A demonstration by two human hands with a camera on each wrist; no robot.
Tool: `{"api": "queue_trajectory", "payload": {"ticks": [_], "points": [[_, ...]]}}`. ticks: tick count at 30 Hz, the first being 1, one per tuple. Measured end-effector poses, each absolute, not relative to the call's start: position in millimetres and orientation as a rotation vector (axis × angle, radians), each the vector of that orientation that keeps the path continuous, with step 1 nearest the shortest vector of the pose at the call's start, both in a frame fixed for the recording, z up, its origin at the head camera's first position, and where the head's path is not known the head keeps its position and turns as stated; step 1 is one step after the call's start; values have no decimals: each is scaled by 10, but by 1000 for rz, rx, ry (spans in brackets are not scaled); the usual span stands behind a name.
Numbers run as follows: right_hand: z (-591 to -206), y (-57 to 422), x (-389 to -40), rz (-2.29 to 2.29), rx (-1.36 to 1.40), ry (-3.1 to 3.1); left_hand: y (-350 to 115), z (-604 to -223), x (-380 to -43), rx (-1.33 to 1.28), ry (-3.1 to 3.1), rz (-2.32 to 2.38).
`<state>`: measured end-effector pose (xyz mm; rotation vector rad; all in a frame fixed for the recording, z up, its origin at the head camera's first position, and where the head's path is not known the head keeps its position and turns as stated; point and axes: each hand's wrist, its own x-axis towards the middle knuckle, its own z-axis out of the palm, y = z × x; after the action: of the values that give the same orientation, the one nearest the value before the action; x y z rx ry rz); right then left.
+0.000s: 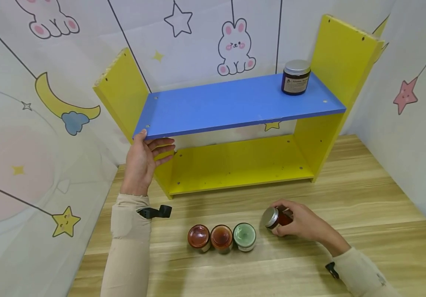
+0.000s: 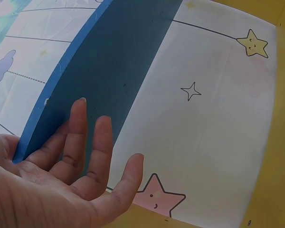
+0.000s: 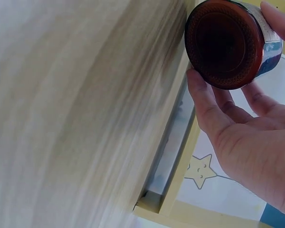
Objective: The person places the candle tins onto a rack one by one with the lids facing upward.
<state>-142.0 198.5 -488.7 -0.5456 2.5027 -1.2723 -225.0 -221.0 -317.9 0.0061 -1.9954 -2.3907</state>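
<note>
My right hand (image 1: 298, 222) grips an amber-brown glass jar (image 1: 284, 218) with a silver lid, tilted on its side just over the table. In the right wrist view the round base of that jar (image 3: 221, 45) faces the camera, with fingers and thumb about its sides. My left hand (image 1: 140, 165) holds the front left corner of the blue shelf board (image 1: 216, 103), thumb on top and fingers beneath. Its other fingers spread loosely below the blue board (image 2: 109, 71) in the left wrist view. Another dark jar (image 1: 296, 78) with a silver lid stands on the blue board's right end.
Three jars stand in a row on the wooden table (image 1: 205, 280): a reddish one (image 1: 199, 237), an amber one (image 1: 222, 237) and a green one (image 1: 244, 235). Behind them is the shelf unit with yellow side panels (image 1: 343, 62) and a yellow bottom board (image 1: 235, 165).
</note>
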Motion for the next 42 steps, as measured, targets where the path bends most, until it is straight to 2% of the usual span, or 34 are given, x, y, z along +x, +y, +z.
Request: {"api": "queue_trajectory", "payload": {"ticks": [42], "points": [[-4942,2039,-1383,-1479,-471,2346,-2213,-3175,-2246,18,-2012,-2379]]}}
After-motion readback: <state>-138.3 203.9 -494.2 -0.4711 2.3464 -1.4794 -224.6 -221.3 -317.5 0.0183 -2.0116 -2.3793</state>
